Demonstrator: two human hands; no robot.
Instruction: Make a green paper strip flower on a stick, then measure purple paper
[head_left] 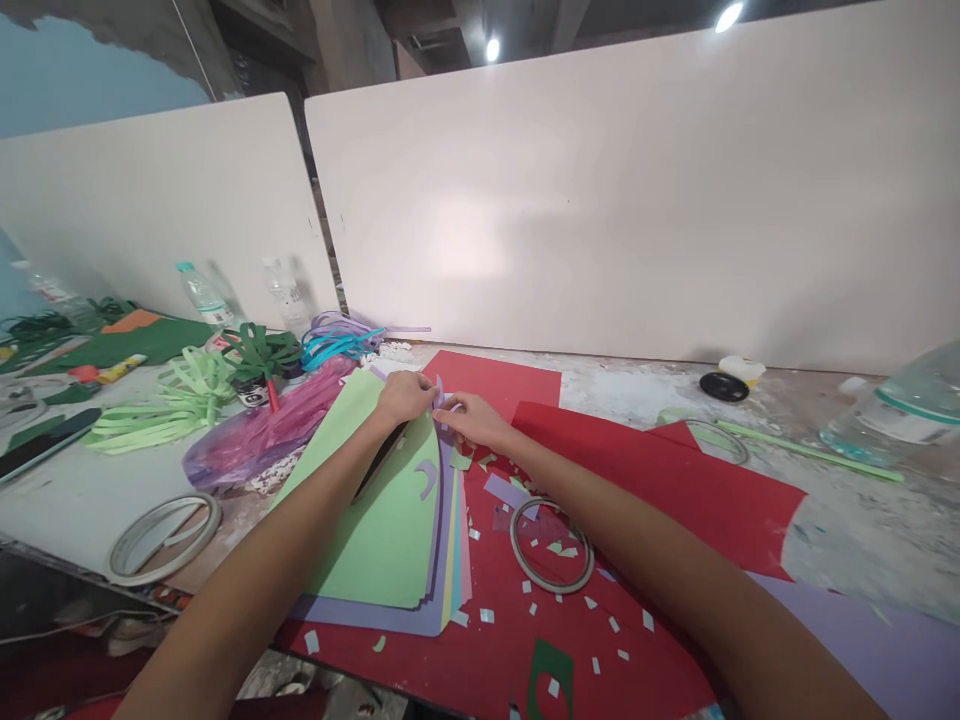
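Note:
My left hand (407, 397) and my right hand (474, 420) meet above a stack of coloured paper. Both pinch a small piece of purple paper (439, 392), partly hidden by the fingers. Beneath my left hand is the light green sheet (382, 560) on top of the stack, with purple, yellow, blue and pink edges showing under it. A dark, narrow object (377, 462) lies on the green sheet beside my left wrist, mostly covered, its kind unclear. A curved purple paper cutout (427, 480) rests close by on the same sheet.
Paper scraps and a roll of tape (552, 545) lie on red paper (660, 480) at right. Another tape roll (163, 538) sits left. Pink plastic bag (277, 430), paper strips (169, 405) and bottles (204, 295) stand leftward; a large bottle (907, 405) stands right. White panels (630, 200) rise behind.

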